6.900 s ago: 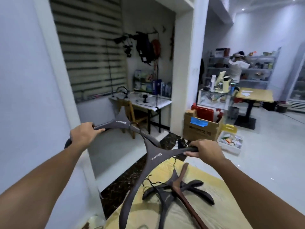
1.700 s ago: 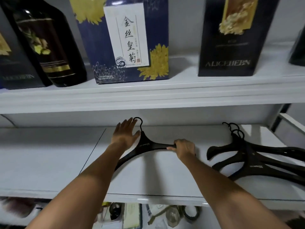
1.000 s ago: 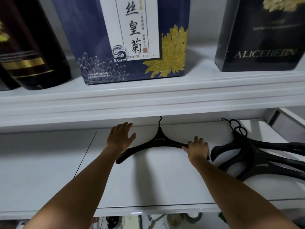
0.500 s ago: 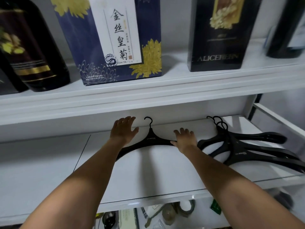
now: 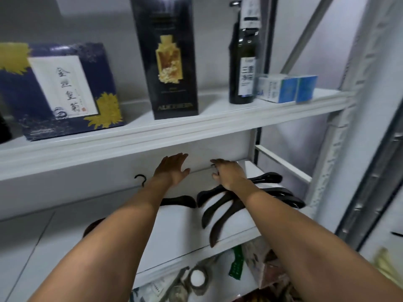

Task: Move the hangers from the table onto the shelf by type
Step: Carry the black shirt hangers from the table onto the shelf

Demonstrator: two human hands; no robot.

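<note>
Hangers, all black, lie in two lots on the white shelf (image 5: pixel 181 225): one lone hanger (image 5: pixel 181 201) at the left, its hook pointing to the far wall and its middle hidden under the forearm, and just right of it a pile of hangers (image 5: pixel 209 194), three by the arm ends fanned towards the near edge. The left hand (image 5: pixel 172 171) hovers above the shelf between the two lots, flat, with the fingers straight and spread, holding nothing. The right hand (image 5: pixel 226 173) lies over the middle of the pile near the hooks; blur hides whether it grips anything. Half a second ago both hands rested on the lone hanger; now both are off it and further right. On the upper shelf (image 5: pixel 152 136) stand one blue box (image 5: pixel 65 90) with yellow flowers and a white label of Chinese characters, smeared here, one tall dark box (image 5: pixel 168 57) with a gold bottle picture and gold lettering too blurred to read, one dark bottle (image 5: pixel 243 62) with white labels, and a small white-and-blue carton (image 5: pixel 285 88).
</note>
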